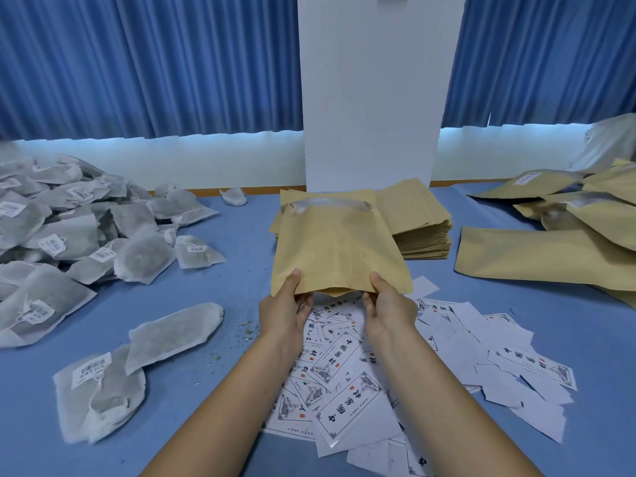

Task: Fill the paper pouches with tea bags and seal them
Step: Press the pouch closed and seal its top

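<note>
Hands meet at the near edge of a flat tan kraft-paper pouch with a clear window strip (335,246): the left hand (287,313) pinches its near left corner, thumb on top and fingers curled underneath, and the right hand (387,306) does the same at the near right part of that edge, so both are clamped on the paper. The pouch is lifted clear of the blue table covering (234,256) and tilts away from the grip, its window end farthest from the hands.

Just beyond the held pouch, partly hidden behind it, lies a neat stack of flat tan paper pouches (421,225). Directly beneath the grip and spreading toward the wearer and to the right is a scatter of white printed paper labels with black characters and red seals (347,401), some face down. Left of the grip, close by, lie a long white filter-paper tea bag (175,333) and a crumpled white tea bag with a barcode tag and string (98,397). Farther left and away rises a large heap of grey-white tagged tea bags (62,228). Well to the right of the grip sits a loose pile of tan pouches with windows (568,235). Behind everything hang blue pleated curtains (155,63) on either side of a white column (375,98).
</note>
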